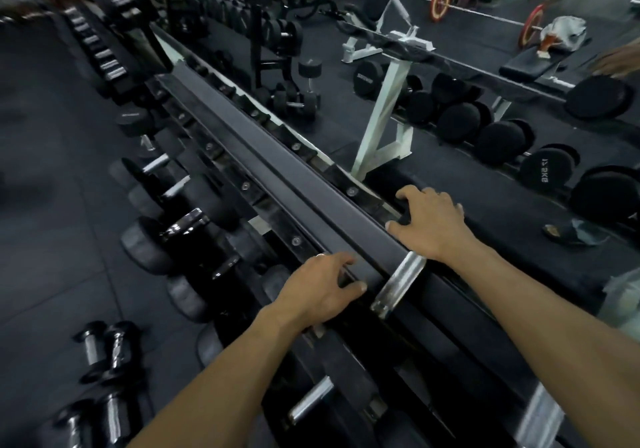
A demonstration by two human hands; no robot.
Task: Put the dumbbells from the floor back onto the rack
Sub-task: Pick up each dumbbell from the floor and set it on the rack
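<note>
Here both hands, left (320, 286) and right (427, 220), cup the black ends of a chrome-handled dumbbell (398, 285) on the long black steel rack (277, 184); fingers may get pinched.

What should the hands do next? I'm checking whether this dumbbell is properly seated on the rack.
Probably let go and turn to the small dumbbells on the floor. The left hand and right hand grip the ends of a dumbbell whose chrome handle already seems to rest across the rack's top rail.
</note>
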